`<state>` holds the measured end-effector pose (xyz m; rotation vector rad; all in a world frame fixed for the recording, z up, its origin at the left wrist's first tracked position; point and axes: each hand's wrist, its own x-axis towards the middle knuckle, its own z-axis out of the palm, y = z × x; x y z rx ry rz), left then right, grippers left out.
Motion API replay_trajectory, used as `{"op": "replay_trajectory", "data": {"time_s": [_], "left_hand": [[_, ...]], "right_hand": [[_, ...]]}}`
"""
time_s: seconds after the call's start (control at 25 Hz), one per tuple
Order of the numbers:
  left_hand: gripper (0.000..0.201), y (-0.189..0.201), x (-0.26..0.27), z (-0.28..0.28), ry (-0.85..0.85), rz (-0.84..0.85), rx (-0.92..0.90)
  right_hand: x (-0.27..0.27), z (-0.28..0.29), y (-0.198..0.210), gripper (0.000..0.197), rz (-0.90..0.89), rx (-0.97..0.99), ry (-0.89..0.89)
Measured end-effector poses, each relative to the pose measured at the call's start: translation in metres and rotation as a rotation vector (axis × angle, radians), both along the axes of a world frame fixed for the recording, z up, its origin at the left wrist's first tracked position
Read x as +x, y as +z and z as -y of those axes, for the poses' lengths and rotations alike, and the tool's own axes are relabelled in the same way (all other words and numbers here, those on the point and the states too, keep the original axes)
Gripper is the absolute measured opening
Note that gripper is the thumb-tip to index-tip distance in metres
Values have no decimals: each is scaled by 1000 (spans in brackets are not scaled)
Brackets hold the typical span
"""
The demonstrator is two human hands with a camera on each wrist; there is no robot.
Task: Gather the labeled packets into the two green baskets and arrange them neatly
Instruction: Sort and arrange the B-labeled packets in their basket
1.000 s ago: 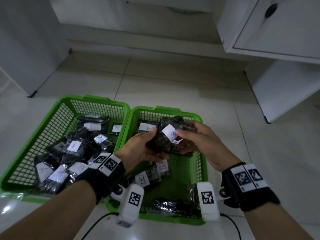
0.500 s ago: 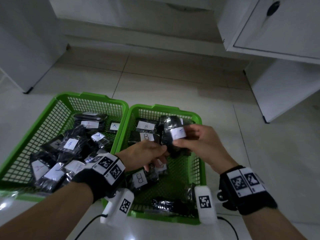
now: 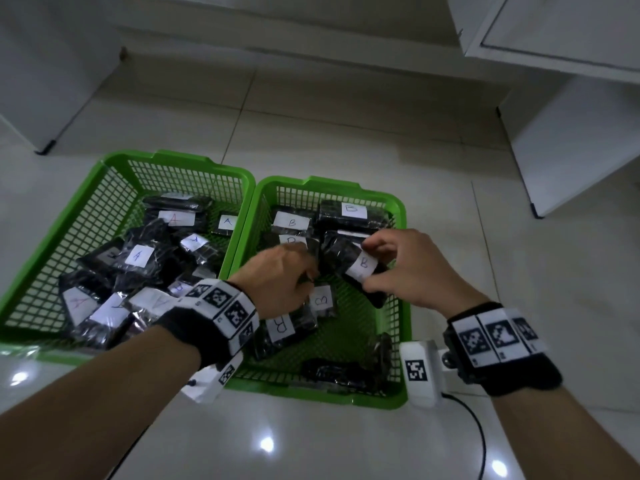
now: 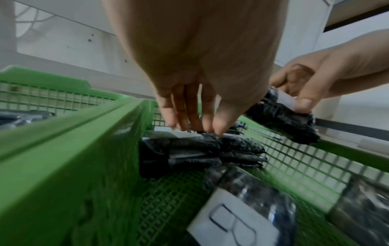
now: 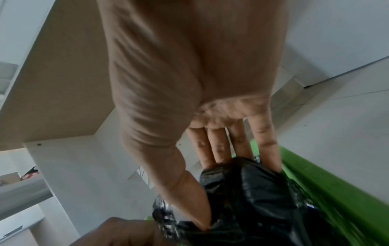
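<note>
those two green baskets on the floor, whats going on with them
A person is sorting black labeled packets into two green baskets: the left basket holds an untidy pile marked A, the right basket holds ones marked B. The right hand holds a B packet over the right basket, while the left hand reaches down with fingertips on a packet stack inside it.

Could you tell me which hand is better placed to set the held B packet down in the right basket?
Right. The right hand already grips the B packet above the right basket, while the left hand reaches down to a packet stack there.
</note>
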<state>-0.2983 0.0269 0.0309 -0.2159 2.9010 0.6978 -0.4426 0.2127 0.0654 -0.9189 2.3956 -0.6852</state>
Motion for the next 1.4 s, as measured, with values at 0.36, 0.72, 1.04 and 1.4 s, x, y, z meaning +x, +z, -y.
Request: {"op": "replay_trajectory", "data": {"time_s": [0.36,0.72,1.04,1.4], "left_hand": [[59,-20,-6,-33,-179,331,-177],[40,-15,6,-20,-184,306,144],[38,-2,6,-7,-47,302,336],[18,-4,12,14,405,344,753]], "right_hand": [[-1,-6,-1,52,10,-7,-44],[27,23,-5,27,-305,384,252],[37,43,-12,19,-405,495,376],[17,22,-9,38,2,144,157]]}}
